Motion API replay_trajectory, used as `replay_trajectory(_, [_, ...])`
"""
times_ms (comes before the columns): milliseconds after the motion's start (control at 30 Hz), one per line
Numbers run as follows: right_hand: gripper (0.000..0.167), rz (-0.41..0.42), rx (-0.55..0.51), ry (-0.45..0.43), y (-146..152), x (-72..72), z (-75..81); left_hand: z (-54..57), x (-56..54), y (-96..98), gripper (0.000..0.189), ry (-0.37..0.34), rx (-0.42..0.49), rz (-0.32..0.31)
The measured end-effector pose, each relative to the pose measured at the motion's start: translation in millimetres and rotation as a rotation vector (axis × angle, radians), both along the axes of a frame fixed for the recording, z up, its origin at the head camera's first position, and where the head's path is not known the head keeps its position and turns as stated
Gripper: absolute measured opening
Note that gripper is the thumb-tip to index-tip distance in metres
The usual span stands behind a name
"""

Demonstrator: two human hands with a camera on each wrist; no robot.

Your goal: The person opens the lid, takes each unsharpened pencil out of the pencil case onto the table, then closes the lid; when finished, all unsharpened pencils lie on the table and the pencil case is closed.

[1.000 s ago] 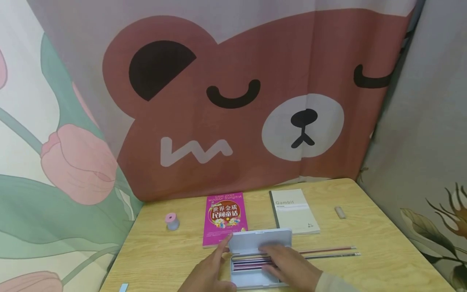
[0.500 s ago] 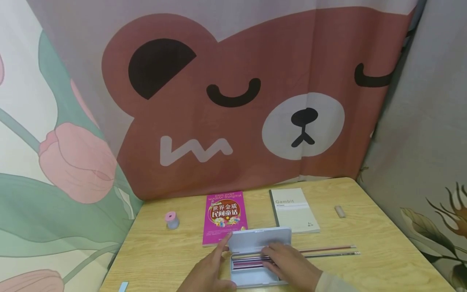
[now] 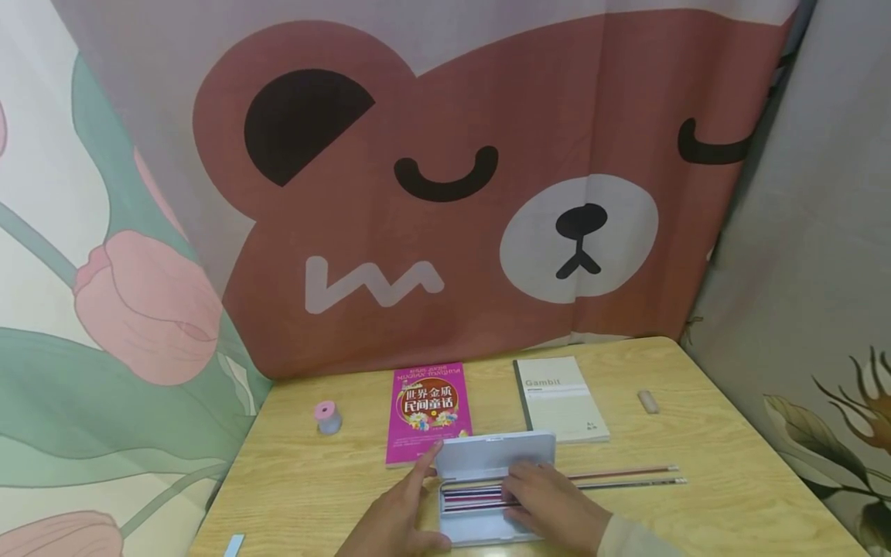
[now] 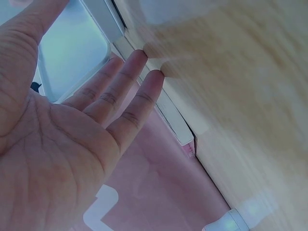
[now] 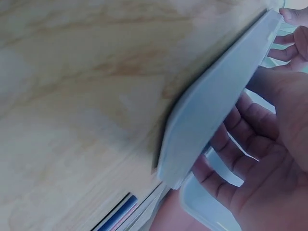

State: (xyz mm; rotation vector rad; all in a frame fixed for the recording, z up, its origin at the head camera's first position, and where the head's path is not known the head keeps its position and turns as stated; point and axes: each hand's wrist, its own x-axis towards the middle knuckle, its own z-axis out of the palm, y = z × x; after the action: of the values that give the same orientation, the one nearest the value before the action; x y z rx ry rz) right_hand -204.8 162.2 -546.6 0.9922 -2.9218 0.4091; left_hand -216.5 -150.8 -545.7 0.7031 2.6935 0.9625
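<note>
A pale blue pencil case (image 3: 480, 532) lies on the table with its lid (image 3: 473, 459) raised. Several dark and purple pencils (image 3: 469, 496) lie lengthwise in its back part. My left hand (image 3: 397, 510) braces the left end, index fingertip at the lid's edge and thumb at the front corner. Its other fingers stretch out straight in the left wrist view. Over the right half of the case, my right hand (image 3: 553, 503) reaches in and touches the pencils with slightly bent fingers. The right wrist view shows the case's outer wall (image 5: 211, 106) hiding those fingertips.
Two long pencils (image 3: 626, 473) lie on the table right of the case. Behind stand a magenta book (image 3: 428, 418) and a pale notebook (image 3: 564, 402). An eraser-like block (image 3: 648, 401), a pink-topped small cylinder (image 3: 328, 417) and a light blue strip (image 3: 234, 545) lie farther out.
My right hand has slid slightly rightward inside the case, uncovering more of the pencils. My left hand keeps its place at the case's left end.
</note>
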Motion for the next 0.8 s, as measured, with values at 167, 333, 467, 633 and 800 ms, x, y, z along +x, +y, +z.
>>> replay_trajectory(167, [0.013,0.014,0.017,0.074,-3.6,2.2,0.0,0.2,0.0,0.3,0.137,0.002,-0.001,0.002])
replay_trajectory(333, [0.010,0.013,0.048,0.093,-6.8,2.2,-0.6,-0.7,-0.3,-0.5,0.137,0.001,0.000,-0.002])
replay_trajectory(467, [0.010,0.025,0.091,0.115,-6.9,3.7,0.0,-0.5,-0.5,-0.5,0.137,0.012,-0.002,-0.008])
replay_trajectory(633, [0.013,0.031,0.101,0.122,-8.0,3.7,-1.9,-0.1,-0.6,-0.7,0.136,0.009,-0.004,-0.006])
replay_trajectory(800, [0.010,0.016,0.070,0.104,-10.2,2.6,-4.5,-0.3,-0.9,-0.8,0.136,0.003,-0.007,-0.005])
